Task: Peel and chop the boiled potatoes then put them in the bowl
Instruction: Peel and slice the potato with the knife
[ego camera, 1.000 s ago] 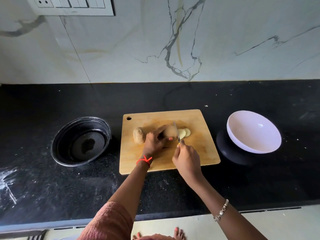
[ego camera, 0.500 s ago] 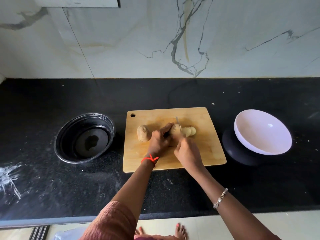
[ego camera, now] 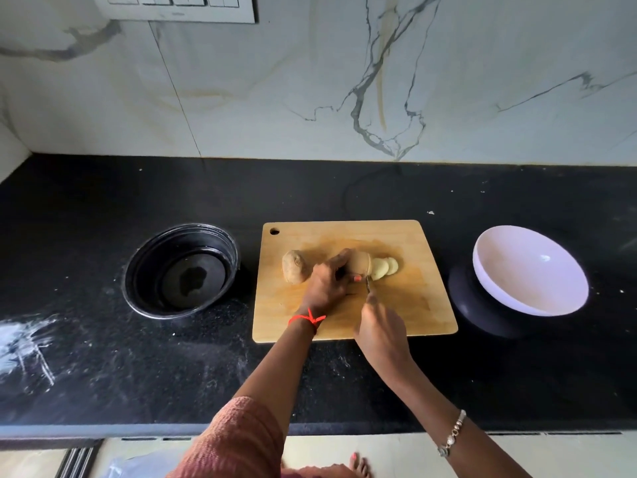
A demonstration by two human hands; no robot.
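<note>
Knife (ego camera: 368, 286) mostly hidden — right grip (ego camera: 379, 326) curled round it, left grip (ego camera: 327, 282) clasping half-covered potato (ego camera: 360, 263).

Pale potato (ego camera: 359, 262) lying on its side, gripped under left fingers (ego camera: 339, 259), cut face pointing right. Knife (ego camera: 368, 285) in right fingers (ego camera: 372, 302), blade standing at that face. Thin round slices (ego camera: 385, 268) leaning overlapped, just right of left fingers. Brown unpeeled potato (ego camera: 294, 267) resting just left of them. White bowl (ego camera: 529, 270) sitting tilted, well right of right fingers.

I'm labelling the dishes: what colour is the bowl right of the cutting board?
The bowl is white inside, faintly lilac; the head view shows it best.
</note>
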